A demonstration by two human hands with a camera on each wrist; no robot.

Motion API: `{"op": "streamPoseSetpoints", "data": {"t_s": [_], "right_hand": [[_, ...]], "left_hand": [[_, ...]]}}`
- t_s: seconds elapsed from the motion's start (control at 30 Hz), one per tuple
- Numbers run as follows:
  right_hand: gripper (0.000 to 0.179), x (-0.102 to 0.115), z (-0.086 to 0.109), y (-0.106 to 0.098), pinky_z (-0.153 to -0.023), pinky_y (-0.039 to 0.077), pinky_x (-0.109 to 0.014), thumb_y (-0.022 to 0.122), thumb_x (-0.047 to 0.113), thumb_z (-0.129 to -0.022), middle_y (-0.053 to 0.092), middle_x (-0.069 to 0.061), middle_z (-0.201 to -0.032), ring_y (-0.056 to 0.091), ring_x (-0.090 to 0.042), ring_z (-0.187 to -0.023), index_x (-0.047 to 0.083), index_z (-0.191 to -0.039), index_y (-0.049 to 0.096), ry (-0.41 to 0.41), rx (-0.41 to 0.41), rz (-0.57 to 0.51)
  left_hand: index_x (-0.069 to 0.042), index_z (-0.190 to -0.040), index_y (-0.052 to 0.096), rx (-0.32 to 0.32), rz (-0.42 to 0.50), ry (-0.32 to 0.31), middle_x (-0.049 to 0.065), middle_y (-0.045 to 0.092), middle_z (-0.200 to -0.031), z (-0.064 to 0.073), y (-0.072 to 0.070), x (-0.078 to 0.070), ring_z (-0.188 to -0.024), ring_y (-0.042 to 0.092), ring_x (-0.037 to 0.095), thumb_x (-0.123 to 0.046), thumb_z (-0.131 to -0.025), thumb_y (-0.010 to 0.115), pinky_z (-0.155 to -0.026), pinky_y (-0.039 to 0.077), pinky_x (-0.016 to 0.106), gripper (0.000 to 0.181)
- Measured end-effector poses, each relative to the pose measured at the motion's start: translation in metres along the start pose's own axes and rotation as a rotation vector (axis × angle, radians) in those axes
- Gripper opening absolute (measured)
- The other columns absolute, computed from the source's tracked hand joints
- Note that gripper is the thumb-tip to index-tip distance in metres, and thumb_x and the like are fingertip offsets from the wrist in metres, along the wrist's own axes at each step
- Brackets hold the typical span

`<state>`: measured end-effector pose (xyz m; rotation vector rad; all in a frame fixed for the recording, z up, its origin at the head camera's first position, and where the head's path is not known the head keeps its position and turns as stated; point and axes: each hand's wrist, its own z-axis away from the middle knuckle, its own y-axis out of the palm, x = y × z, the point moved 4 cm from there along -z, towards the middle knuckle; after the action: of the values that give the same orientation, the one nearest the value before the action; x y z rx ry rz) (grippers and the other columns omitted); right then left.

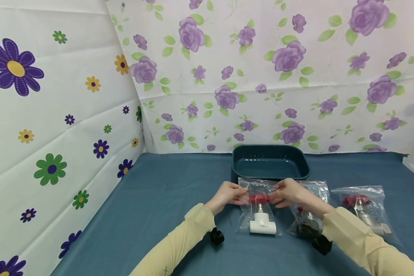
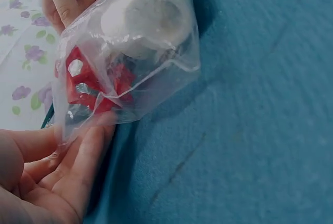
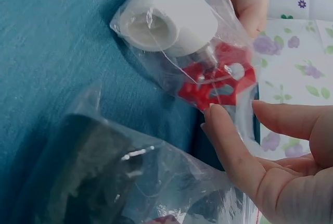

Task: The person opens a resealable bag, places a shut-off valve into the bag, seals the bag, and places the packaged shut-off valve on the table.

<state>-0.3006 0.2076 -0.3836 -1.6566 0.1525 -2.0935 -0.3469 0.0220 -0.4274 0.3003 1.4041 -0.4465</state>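
Observation:
A clear plastic bag (image 1: pixel 258 185) holds a valve with a white tee-shaped body (image 1: pixel 262 223) and a red handwheel (image 1: pixel 259 198). My left hand (image 1: pixel 229 194) pinches the bag's left edge, level with the handwheel. On the opposite edge, the thumb and fingers of my right hand (image 1: pixel 292 192) grip the film. In the left wrist view, the bag's film (image 2: pixel 166 81) runs between the left thumb and fingers. The right wrist view shows the right index fingertip (image 3: pixel 214 117) close beside the red wheel.
Behind the bag stands a dark teal plastic basin (image 1: pixel 235 165). To the right lie a bagged valve with a dark body (image 1: pixel 308 229), partly behind the right forearm, and another bagged metal valve (image 1: pixel 365 216) with a red wheel. Blue cloth (image 1: pixel 151 199) covers the table; flowered sheets hang behind and left.

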Motion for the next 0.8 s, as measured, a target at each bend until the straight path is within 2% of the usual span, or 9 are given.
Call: {"op": "streamPoseSetpoints", "data": {"t_s": [0.1, 0.23, 0.37, 0.47, 0.63, 0.73, 0.8], "right_hand": [[0.051, 0.002, 0.001, -0.003, -0.067, 0.051, -0.038, 0.056, -0.002, -0.088, 0.055, -0.032, -0.099, 0.062, -0.033, -0.082, -0.029, -0.120, 0.027, -0.014, 0.002, 0.021], [0.049, 0.003, 0.002, -0.008, -0.068, 0.051, -0.037, 0.055, -0.002, -0.088, 0.056, -0.032, -0.101, 0.062, -0.031, -0.083, -0.029, -0.119, 0.029, -0.024, -0.018, 0.046], [0.047, 0.006, 0.007, -0.012, -0.069, 0.051, -0.037, 0.056, 0.003, -0.090, 0.054, -0.033, -0.105, 0.062, -0.032, -0.086, -0.027, -0.119, 0.034, -0.059, -0.033, 0.095], [0.045, 0.009, 0.015, -0.018, -0.069, 0.051, -0.037, 0.055, 0.006, -0.091, 0.055, -0.032, -0.106, 0.061, -0.033, -0.087, -0.024, -0.119, 0.039, -0.118, -0.050, 0.107], [0.041, 0.010, 0.029, -0.035, -0.067, 0.052, -0.036, 0.055, 0.011, -0.092, 0.059, -0.027, -0.102, 0.061, -0.032, -0.086, -0.018, -0.118, 0.046, -0.257, -0.120, 0.120], [0.041, 0.007, 0.038, -0.045, -0.066, 0.052, -0.035, 0.055, 0.016, -0.092, 0.059, -0.025, -0.102, 0.061, -0.031, -0.086, -0.014, -0.118, 0.049, -0.340, -0.159, 0.162], [0.040, 0.006, 0.046, -0.053, -0.065, 0.052, -0.035, 0.055, 0.020, -0.093, 0.060, -0.023, -0.103, 0.061, -0.031, -0.085, -0.011, -0.119, 0.051, -0.390, -0.203, 0.229]], "left_hand": [[0.012, -0.092, 0.065, 0.015, 0.003, -0.002, 0.025, 0.063, -0.082, 0.007, 0.001, -0.004, -0.077, 0.063, 0.034, -0.009, -0.088, 0.060, -0.065, 0.052, 0.036, 0.022], [0.014, -0.095, 0.063, 0.027, 0.000, -0.003, 0.028, 0.062, -0.086, 0.011, 0.000, -0.006, -0.082, 0.061, 0.038, -0.007, -0.088, 0.059, -0.069, 0.051, 0.039, 0.022], [0.010, -0.095, 0.064, -0.004, -0.021, -0.011, 0.023, 0.063, -0.082, 0.007, -0.006, -0.001, -0.078, 0.063, 0.035, -0.010, -0.087, 0.062, -0.066, 0.052, 0.038, 0.021], [0.008, -0.097, 0.062, -0.018, -0.081, -0.005, 0.020, 0.064, -0.079, 0.008, -0.013, -0.001, -0.074, 0.063, 0.033, -0.011, -0.087, 0.062, -0.064, 0.052, 0.038, 0.022], [0.004, -0.097, 0.060, -0.042, -0.264, 0.054, 0.016, 0.064, -0.076, 0.014, -0.025, -0.010, -0.068, 0.064, 0.031, -0.013, -0.088, 0.061, -0.060, 0.052, 0.038, 0.020], [0.000, -0.095, 0.062, -0.082, -0.431, 0.118, 0.012, 0.064, -0.076, 0.018, -0.036, -0.019, -0.067, 0.063, 0.027, -0.017, -0.089, 0.060, -0.058, 0.052, 0.035, 0.018], [-0.003, -0.094, 0.063, -0.118, -0.543, 0.175, 0.009, 0.063, -0.077, 0.021, -0.043, -0.025, -0.067, 0.062, 0.024, -0.018, -0.090, 0.059, -0.058, 0.051, 0.032, 0.017]]}}
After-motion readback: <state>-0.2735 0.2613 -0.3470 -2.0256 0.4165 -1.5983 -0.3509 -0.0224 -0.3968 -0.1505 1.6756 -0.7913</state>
